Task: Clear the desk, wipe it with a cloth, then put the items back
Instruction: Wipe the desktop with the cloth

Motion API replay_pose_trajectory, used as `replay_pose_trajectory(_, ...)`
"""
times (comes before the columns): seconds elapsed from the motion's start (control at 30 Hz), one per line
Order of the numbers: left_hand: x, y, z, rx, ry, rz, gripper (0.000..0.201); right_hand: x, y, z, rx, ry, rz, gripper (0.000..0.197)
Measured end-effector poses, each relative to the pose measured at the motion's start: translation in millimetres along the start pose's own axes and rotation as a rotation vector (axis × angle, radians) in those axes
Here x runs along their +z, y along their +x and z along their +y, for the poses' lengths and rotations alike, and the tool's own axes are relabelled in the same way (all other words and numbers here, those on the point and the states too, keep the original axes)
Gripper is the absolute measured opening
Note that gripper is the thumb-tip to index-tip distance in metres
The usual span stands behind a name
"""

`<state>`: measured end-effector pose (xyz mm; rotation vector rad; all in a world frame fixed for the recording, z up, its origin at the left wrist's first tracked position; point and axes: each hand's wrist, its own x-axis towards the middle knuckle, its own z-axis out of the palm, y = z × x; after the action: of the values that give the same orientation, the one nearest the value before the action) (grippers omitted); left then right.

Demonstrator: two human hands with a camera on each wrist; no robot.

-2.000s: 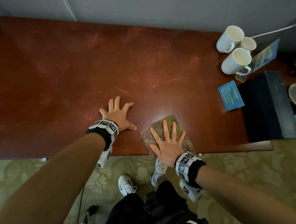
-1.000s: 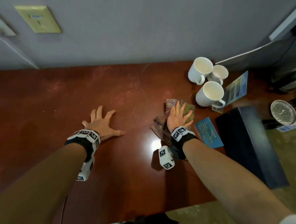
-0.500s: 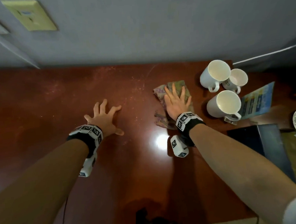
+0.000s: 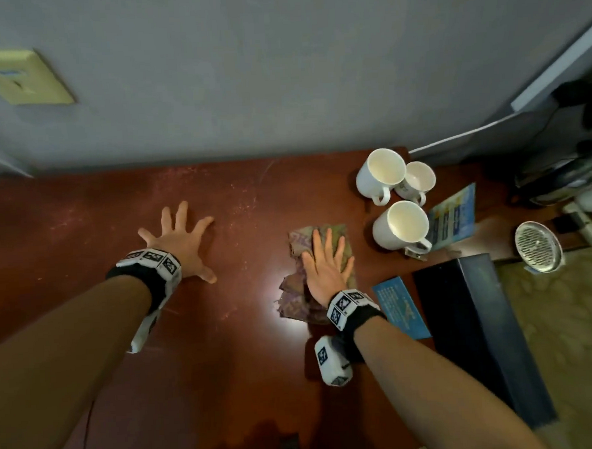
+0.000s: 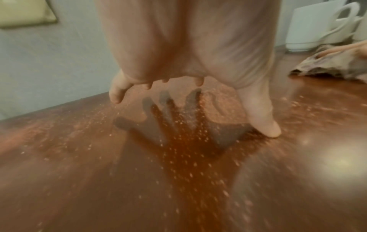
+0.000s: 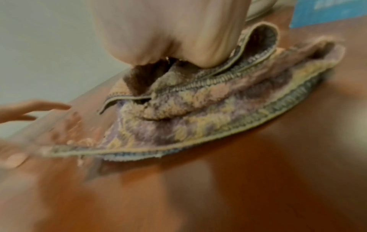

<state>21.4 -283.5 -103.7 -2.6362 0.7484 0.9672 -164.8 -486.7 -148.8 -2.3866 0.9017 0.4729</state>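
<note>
A crumpled, patterned cloth [image 4: 299, 286] [image 6: 208, 113] lies on the dusty reddish-brown desk [image 4: 82, 235]. My right hand [image 4: 327, 260] presses flat on it, fingers straight, just left of three white mugs [image 4: 399, 227]. My left hand [image 4: 179, 240] rests spread on the bare desk to the left, fingertips and thumb [image 5: 264, 124] touching the wood. It holds nothing. In the left wrist view the cloth [image 5: 333, 62] shows at the right edge.
A blue card [image 4: 400, 308] and a long dark box [image 4: 478, 335] lie right of the cloth. A standing leaflet [image 4: 454, 221], a round metal strainer [image 4: 537, 246] and dark appliances [image 4: 566, 172] crowd the far right. The wall runs along the desk's back edge.
My right hand has slid the cloth from the desk's front edge toward the mugs, then slightly back toward me. The left hand has stayed spread on the desk.
</note>
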Motion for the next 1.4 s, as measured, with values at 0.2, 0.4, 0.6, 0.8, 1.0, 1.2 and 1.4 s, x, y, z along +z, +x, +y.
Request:
replay_pose_trajectory(0.2, -7, 11, -6, -0.024, -0.124, -0.054, 0.133, -22, 74, -19, 0.089, -0.186, 0.105, 0.068)
replay_pose_trajectory(0.4, -4, 17, -8, -0.022, -0.109, -0.063, 0.132, -52, 139, -54, 0.046, -0.231, 0.090, 0.069)
replay_pose_trajectory(0.6, -2, 22, -8, -0.025, -0.123, -0.068, 0.133, -52, 175, -96, -0.121, -0.307, 0.031, 0.056)
replay_pose_trajectory(0.8, -5, 18, -7, -0.017, -0.116, -0.076, 0.132, -25, 126, -85, -0.437, -0.481, -0.041, 0.056)
replay_pose_trajectory(1.0, -9, 14, -6, -0.024, -0.109, -0.089, 0.132, 4, 34, -37, -0.467, -0.531, -0.163, 0.058)
replay_pose_trajectory(1.2, -7, 15, -6, -0.025, -0.102, -0.080, 0.129, -21, 79, -54, -0.198, -0.293, -0.075, 0.053)
replay_pose_trajectory(1.4, -4, 22, -7, -0.023, -0.128, -0.086, 0.132, -43, 151, -104, -0.112, -0.295, -0.044, 0.059)
